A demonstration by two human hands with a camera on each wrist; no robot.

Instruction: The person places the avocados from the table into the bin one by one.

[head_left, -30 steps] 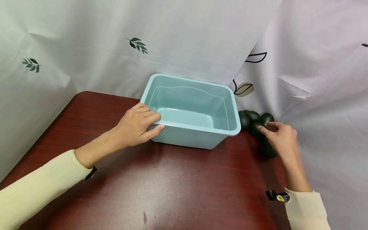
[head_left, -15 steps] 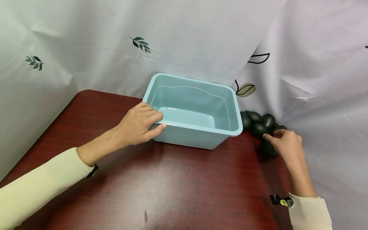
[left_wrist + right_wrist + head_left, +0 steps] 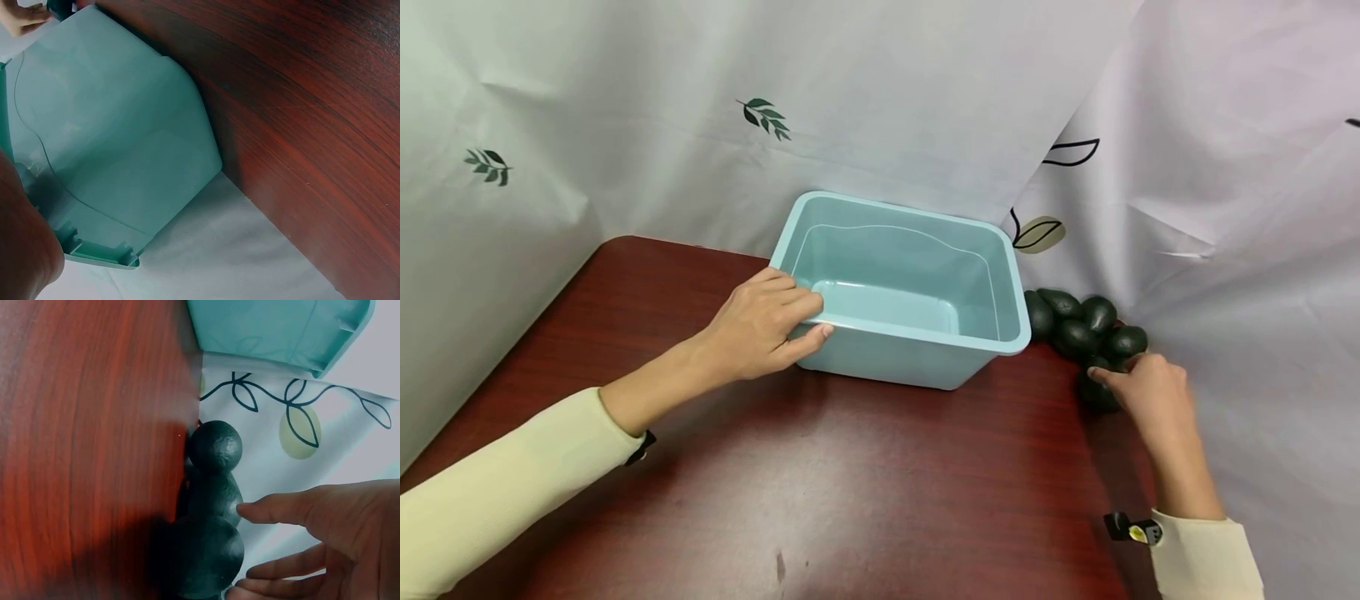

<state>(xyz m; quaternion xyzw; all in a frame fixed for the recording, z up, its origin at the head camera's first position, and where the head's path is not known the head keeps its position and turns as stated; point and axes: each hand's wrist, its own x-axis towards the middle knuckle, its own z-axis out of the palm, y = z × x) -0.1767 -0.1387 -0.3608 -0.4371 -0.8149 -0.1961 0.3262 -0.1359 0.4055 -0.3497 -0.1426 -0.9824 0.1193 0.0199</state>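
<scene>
A light blue plastic bin (image 3: pixel 880 354) stands on the table. My left hand (image 3: pixel 758 327) grips its near-left rim, fingers over the edge inside and thumb against the outside. Several dark green avocados (image 3: pixel 1075 337) lie in a cluster right of the bin. Over the nearest avocado (image 3: pixel 1093 393) is my right hand (image 3: pixel 1153 396). In the right wrist view, the thumb and fingers of the right hand (image 3: pixel 337 537) are spread beside an avocado (image 3: pixel 203 559), not closed round it. Whether the skin touches it I cannot tell.
The dark red wooden table (image 3: pixel 865 483) has a rounded far-left corner. White cloth with leaf prints (image 3: pixel 910 100) hangs behind the bin and along both sides. The avocados lie close to the cloth on the right.
My right hand has moved down and toward the nearest avocado, uncovering another avocado at the right of the cluster. The left hand keeps its place on the bin rim.
</scene>
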